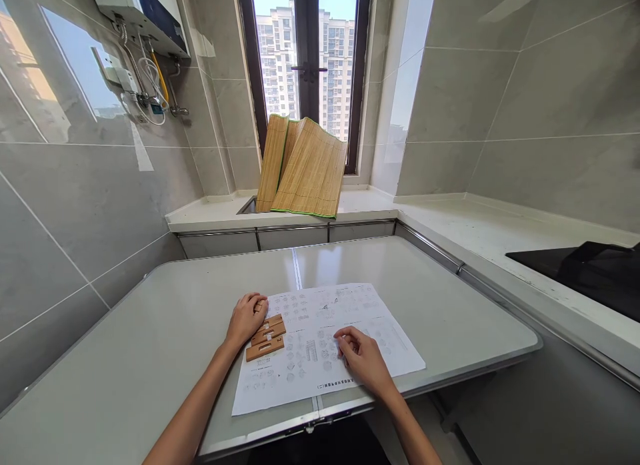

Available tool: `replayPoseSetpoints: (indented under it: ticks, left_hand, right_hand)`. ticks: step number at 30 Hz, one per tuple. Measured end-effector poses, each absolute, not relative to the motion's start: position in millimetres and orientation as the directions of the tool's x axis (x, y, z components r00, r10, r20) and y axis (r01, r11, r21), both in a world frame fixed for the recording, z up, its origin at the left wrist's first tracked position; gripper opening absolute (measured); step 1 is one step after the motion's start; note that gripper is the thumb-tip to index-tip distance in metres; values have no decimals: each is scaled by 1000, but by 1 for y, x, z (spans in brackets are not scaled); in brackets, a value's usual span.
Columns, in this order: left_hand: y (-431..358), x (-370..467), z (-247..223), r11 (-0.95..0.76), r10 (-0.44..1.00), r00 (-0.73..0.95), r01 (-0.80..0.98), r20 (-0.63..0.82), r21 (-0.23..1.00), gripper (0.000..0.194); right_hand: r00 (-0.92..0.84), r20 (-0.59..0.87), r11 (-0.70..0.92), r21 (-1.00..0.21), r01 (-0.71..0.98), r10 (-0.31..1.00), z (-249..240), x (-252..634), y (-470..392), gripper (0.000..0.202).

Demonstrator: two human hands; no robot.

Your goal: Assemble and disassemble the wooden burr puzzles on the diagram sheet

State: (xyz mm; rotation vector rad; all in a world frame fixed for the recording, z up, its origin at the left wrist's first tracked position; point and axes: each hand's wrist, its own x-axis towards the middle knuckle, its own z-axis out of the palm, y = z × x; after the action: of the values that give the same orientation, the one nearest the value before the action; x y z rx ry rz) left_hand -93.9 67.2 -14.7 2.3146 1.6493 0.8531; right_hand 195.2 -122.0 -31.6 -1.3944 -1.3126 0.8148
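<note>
A large white printed sheet (350, 311) with rows of small line drawings lies on the table. My left hand (246, 318) rests at its left edge, fingers curled over a small wooden piece that is mostly hidden beneath them. Just below that hand, flat slotted wooden pieces (265, 349) lie close together on the paper. My right hand (364, 359) is over the right-hand part of the sheet, its fingers bent inward with thumb and fingertips close together. Whatever those fingers might hold is too small or hidden to make out.
The pale folding table (150, 331) has a metal edge and a centre seam. Behind it, a folded bamboo mat (310, 168) leans on the counter (370, 199) by the window. A black object (600, 271) lies on the right counter. A water heater (145, 15) hangs upper left.
</note>
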Motion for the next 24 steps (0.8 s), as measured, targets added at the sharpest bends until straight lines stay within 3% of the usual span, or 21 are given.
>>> replayPoseSetpoints:
  ticks: [7,10,16,24]
  left_hand:
    - [70,-99,-12,-375,914,250,822,320,428,43]
    - [72,-101,-9,-360,919,234,826,319,433,55]
    - [68,-100,-8,-135,929,7,937,370,321,80]
    - [62,-100,-4,-154,924,21,935,383,320,62]
  right_hand:
    - [184,152,96,-955,281,971,-29,195,-123,33]
    - [187,160,105,-956,274,969,-27,195,-125,33]
    - [188,157,102,-956,274,970,-28,195,-125,30]
    - [183,165,111,-956,273,969,-33,196,-122,30]
